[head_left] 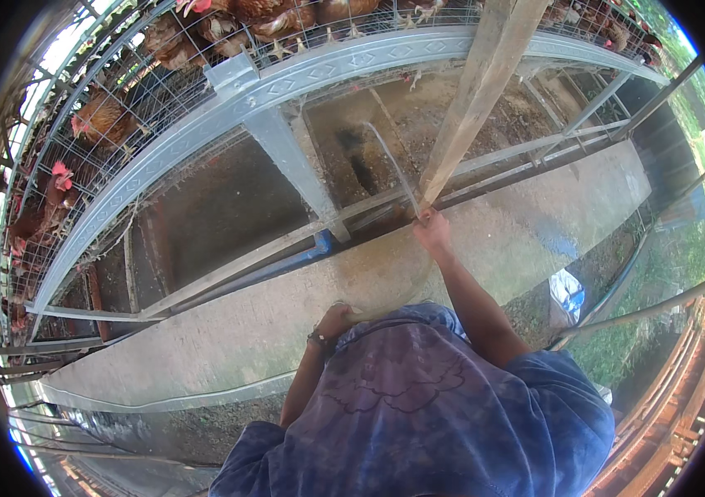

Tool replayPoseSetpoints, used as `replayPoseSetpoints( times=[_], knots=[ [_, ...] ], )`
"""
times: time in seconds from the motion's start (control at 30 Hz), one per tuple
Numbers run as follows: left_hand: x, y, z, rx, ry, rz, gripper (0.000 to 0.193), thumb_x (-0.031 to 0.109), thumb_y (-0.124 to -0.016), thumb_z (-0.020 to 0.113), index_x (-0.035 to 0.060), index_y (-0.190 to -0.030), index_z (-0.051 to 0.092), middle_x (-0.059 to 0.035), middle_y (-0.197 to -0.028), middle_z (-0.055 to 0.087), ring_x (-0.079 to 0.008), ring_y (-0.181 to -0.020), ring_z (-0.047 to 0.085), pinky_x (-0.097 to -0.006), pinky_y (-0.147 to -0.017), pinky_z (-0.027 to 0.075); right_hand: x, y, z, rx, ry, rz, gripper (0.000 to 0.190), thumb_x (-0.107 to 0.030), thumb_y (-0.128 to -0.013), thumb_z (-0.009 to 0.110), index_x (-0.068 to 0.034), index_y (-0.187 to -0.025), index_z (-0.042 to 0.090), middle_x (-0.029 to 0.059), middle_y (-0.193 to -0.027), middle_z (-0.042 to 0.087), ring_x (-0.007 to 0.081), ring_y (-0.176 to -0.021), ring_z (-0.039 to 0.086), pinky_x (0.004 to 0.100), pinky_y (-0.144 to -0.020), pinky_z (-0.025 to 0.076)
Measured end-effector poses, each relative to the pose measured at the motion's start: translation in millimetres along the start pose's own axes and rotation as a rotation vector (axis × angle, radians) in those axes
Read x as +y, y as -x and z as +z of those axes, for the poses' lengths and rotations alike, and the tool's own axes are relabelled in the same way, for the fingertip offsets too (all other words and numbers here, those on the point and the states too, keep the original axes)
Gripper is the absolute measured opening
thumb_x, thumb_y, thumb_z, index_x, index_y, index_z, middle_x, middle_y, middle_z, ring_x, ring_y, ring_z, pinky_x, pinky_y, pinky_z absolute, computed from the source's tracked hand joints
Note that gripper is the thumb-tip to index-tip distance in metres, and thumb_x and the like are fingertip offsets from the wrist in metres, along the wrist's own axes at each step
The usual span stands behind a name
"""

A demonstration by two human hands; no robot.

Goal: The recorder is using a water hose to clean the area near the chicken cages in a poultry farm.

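My right hand (433,235) grips the end of a pale, see-through hose (414,287) beside the foot of a wooden post (483,93). From there a thin stream of water (393,163) arcs away onto the wet, dirty floor (352,143) under the cages. Close to my waist, my left hand (335,322) is closed around a lower part of the same hose, which bends between both hands. The hose's very tip is covered by my right fingers.
Wire cages (160,93) holding several brown hens (104,118) stand above a metal feed trough (352,59). A blue pipe (265,264) runs along the concrete walkway (234,329). Metal supports (293,161) slant down ahead; a white sack (567,297) lies at right.
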State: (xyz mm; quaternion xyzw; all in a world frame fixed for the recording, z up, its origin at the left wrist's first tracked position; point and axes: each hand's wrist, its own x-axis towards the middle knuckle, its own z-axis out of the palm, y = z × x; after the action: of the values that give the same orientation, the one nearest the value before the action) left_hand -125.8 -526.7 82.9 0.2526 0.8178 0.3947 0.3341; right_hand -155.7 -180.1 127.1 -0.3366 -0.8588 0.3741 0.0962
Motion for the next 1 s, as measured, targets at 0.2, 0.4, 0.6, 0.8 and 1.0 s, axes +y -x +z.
replayPoseSetpoints(
  times=[0.2,0.4,0.6,0.8,1.0],
  knots=[
    [-12.8,-3.5,4.2,-0.001,0.006,0.000,0.017,0.016,-0.077,0.071,0.0043,-0.073,0.061,0.0013,-0.064,0.057,-0.0057,-0.063,0.046,-0.0260,-0.056,0.038,7.3,1.3,2.4,0.083,0.010,-0.103,0.028,-0.025,-0.070,0.070,-0.006,-0.088,0.061,0.0201,-0.085,0.066,0.0386,-0.084,0.064,0.0446,-0.074,0.051],
    [-17.5,-8.1,6.5,-0.030,0.031,0.010,0.015,0.015,-0.078,0.071,0.0039,-0.074,0.061,0.0014,-0.066,0.058,-0.0057,-0.065,0.047,-0.0259,-0.057,0.039,0.4,7.4,-9.5,-0.004,0.009,-0.016,0.029,-0.020,-0.073,0.071,-0.005,-0.096,0.062,0.0203,-0.095,0.067,0.0375,-0.094,0.063,0.0432,-0.082,0.050],
    [-14.9,-13.0,7.2,-0.074,0.052,-0.003,0.016,0.014,-0.078,0.071,0.0034,-0.074,0.060,0.0008,-0.066,0.058,-0.0059,-0.066,0.047,-0.0260,-0.057,0.040,11.2,4.5,-6.8,0.035,-0.033,-0.072,0.028,-0.026,-0.070,0.069,-0.008,-0.089,0.062,0.0216,-0.082,0.065,0.0396,-0.085,0.063,0.0444,-0.077,0.051],
    [-16.1,-13.9,7.4,-0.094,-0.009,0.076,0.016,0.019,-0.080,0.065,0.0046,-0.075,0.061,-0.0130,-0.073,0.062,-0.0266,-0.066,0.060,-0.0354,-0.060,0.045,15.1,4.5,-7.9,0.000,-0.018,-0.084,0.027,-0.026,-0.070,0.069,-0.007,-0.088,0.062,0.0210,-0.084,0.066,0.0389,-0.086,0.064,0.0441,-0.076,0.051],
    [-5.7,-12.8,6.5,-0.124,0.005,0.026,0.016,0.017,-0.079,0.068,0.0039,-0.075,0.060,-0.0056,-0.070,0.060,-0.0157,-0.066,0.054,-0.0302,-0.058,0.042,37.3,8.2,-5.8,0.056,-0.075,-0.052,0.026,-0.024,-0.070,0.069,-0.007,-0.089,0.062,0.0203,-0.086,0.066,0.0378,-0.084,0.064,0.0433,-0.074,0.051]
  ],
)
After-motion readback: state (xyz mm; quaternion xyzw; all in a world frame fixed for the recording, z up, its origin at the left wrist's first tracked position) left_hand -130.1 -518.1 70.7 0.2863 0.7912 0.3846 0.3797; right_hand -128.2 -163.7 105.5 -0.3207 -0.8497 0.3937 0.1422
